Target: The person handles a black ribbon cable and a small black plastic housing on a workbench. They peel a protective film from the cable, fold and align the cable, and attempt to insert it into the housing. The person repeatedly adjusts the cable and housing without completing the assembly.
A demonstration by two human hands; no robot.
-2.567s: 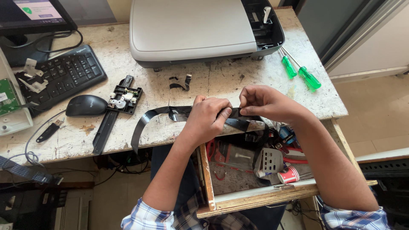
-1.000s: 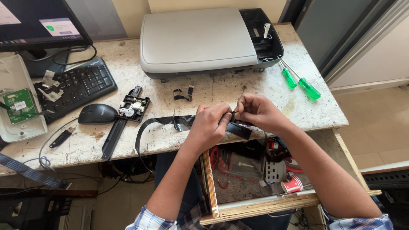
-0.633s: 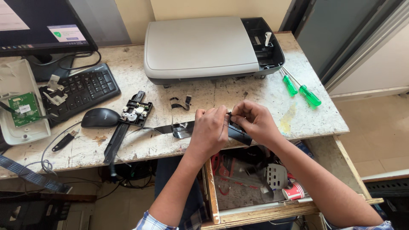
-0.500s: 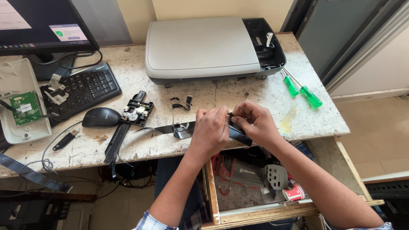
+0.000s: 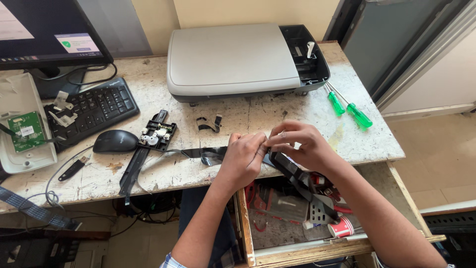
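My left hand [image 5: 244, 158] and my right hand [image 5: 299, 145] meet at the front edge of the worn white table [image 5: 238, 119]. Both pinch a long black flat strip [image 5: 201, 153] with a thicker black part [image 5: 287, 167] on its right end. The strip runs left across the table toward a black mechanical assembly [image 5: 157, 135]. My fingers hide the spot where they grip. A grey flatbed scanner [image 5: 233, 59] with an open black side compartment lies behind my hands.
Two green-handled screwdrivers [image 5: 348, 106] lie to the right. A black mouse [image 5: 115, 141], keyboard [image 5: 94, 111], monitor [image 5: 44, 34] and a white tray holding a green circuit board [image 5: 25, 131] sit left. An open wooden drawer [image 5: 297, 218] of parts is below my hands. Small black clips [image 5: 208, 124] rest mid-table.
My hands have stayed together on the black strip, shifting slightly up onto the table edge as the view moved. The strip's left part now lies flatter on the table.
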